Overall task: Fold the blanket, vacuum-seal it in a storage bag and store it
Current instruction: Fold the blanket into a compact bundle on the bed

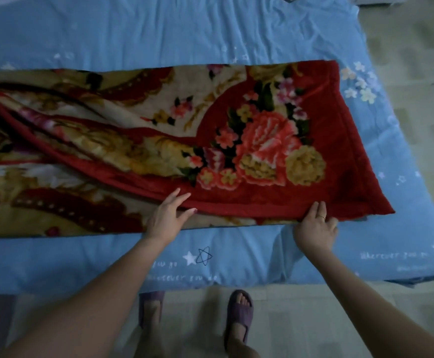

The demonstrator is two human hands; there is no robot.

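Blanket (159, 140) near bed (236, 254) front edge; left hand (168, 215) released, right hand (315, 228) grasping hem. Wrinkled left part risks crooked fold.

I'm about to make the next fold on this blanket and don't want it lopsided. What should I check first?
1. Left hand on the near hem: ok, fingers straight, resting there.
2. Right hand on the hem: ok, at the edge near the corner.
3. Blanket lying flat: not ok, long creases run across its left part.
4. Near edges aligned: not ok, a lower layer shows beyond the red hem.
5. Bed sheet beyond has room: ok.
6. Left end squared: cannot tell, out of frame.
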